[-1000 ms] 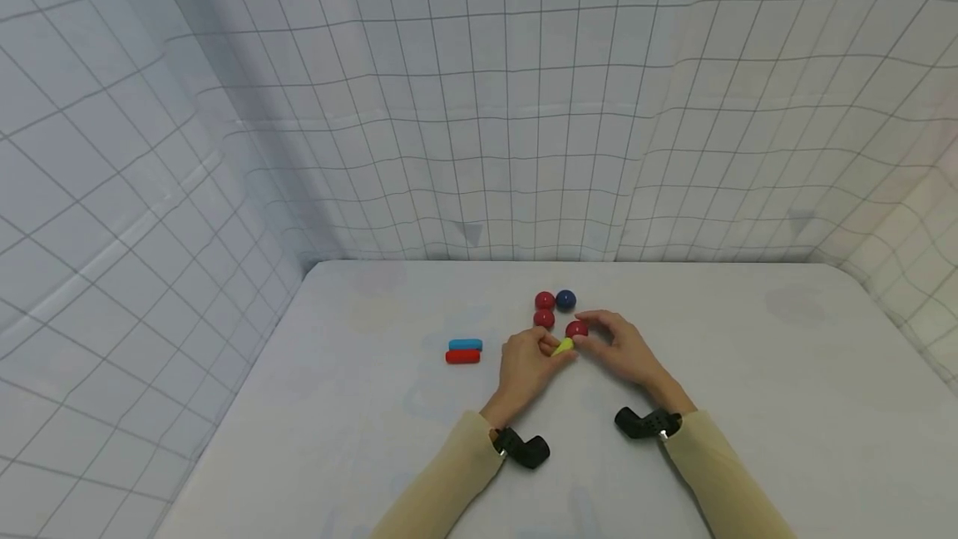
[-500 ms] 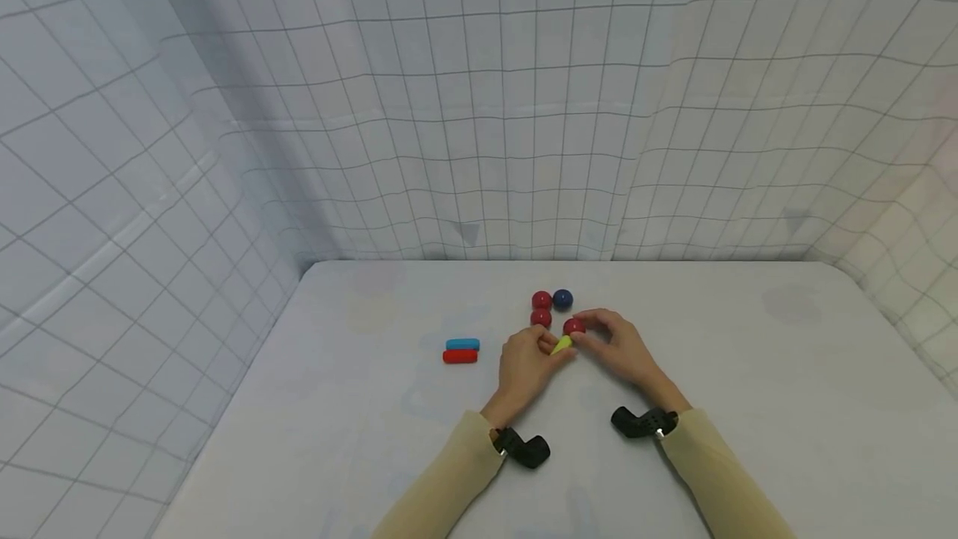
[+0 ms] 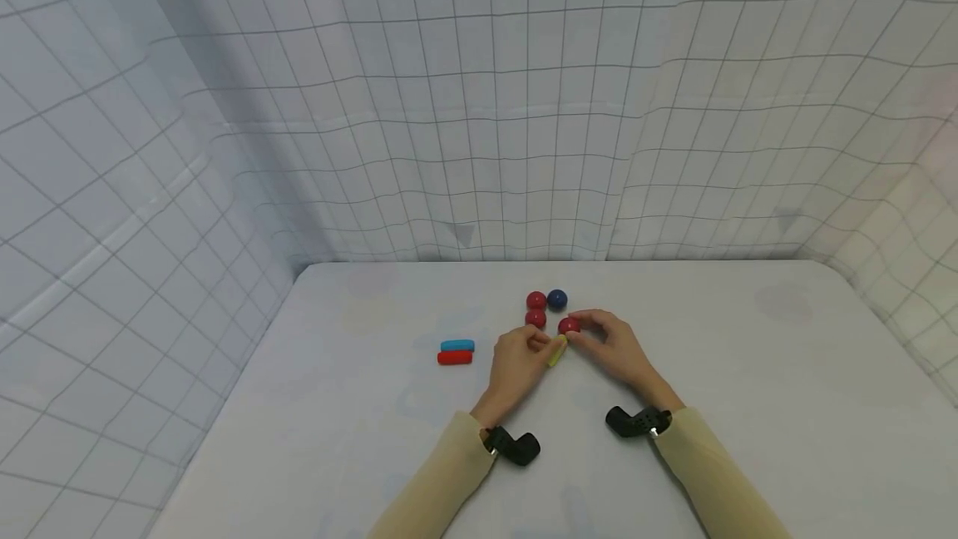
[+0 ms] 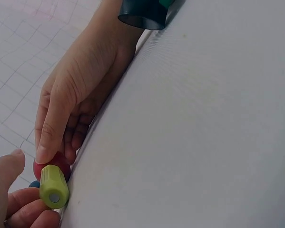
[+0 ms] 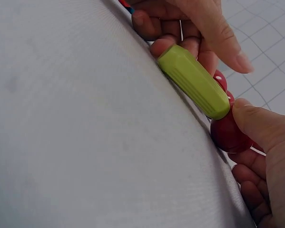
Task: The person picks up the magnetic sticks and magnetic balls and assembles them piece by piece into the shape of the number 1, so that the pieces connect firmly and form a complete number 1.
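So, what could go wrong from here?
The left hand has its thumb clear of the yellow-green rod, so the rod might slip or roll. The rod's end appears to meet the red ball held by the right hand, so a small shift could knock them apart. Another red ball close to the left hand could get nudged.

Left hand (image 3: 516, 362): thumb shifted off yellow-green bar (image 5: 194, 83); bar's near end now uncovered.
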`<state>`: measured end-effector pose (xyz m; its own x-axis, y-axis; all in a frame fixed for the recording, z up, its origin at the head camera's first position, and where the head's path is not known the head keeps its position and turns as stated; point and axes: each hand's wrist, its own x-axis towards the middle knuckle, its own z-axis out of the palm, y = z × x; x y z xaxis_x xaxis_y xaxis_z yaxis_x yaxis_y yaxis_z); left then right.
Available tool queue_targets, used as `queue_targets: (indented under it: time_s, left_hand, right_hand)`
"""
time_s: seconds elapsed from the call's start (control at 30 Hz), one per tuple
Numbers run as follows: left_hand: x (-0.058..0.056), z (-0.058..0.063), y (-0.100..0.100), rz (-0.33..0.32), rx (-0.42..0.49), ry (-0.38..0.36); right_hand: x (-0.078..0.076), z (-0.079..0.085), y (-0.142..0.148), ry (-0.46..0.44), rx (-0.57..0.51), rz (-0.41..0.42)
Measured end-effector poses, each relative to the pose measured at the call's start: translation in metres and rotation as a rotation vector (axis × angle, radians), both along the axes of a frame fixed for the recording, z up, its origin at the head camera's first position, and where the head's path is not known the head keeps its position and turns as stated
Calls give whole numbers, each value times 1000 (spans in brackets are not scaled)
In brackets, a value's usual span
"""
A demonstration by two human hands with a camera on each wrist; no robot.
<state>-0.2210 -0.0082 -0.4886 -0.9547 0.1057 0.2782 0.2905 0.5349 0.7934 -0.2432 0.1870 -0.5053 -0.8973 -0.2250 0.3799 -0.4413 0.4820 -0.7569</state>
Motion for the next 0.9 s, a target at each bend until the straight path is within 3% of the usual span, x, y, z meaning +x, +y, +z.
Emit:
queue_targets:
  time_s: [0.53, 0.73, 0.9]
  left_hand:
    - [-6, 2, -9, 95, 46, 87]
    - [-11, 1, -10, 160, -24, 58]
    - [-14, 4, -8, 172, -42, 19]
  right_hand:
    - [-1, 0, 0, 10, 22, -5]
    - [-1, 0, 1, 7, 26, 0]
    - [0, -1, 0, 3, 32, -3]
